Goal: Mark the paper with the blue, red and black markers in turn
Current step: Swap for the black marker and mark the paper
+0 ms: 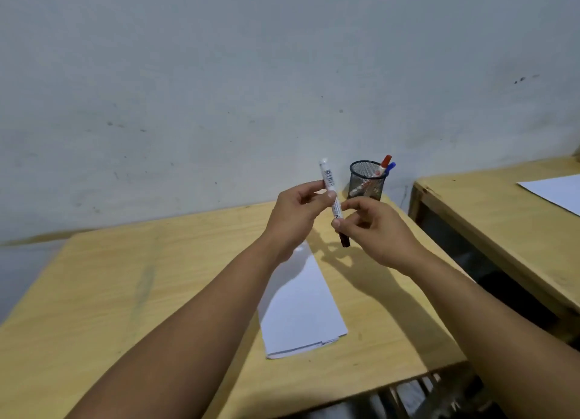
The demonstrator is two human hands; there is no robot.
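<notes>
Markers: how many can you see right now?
3. A dark-capped marker is held in both hands above the paper; the red marker and blue marker stand in the mesh cup. Others may be hidden inside.

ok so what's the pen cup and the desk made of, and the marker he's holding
Pen cup: looks like black wire mesh, since the markers inside show through its wall. Desk: pale wood or wood-look board with visible grain and a dull finish. Marker: probably plastic, a smooth white barrel with a printed barcode label and a dark cap.
</notes>
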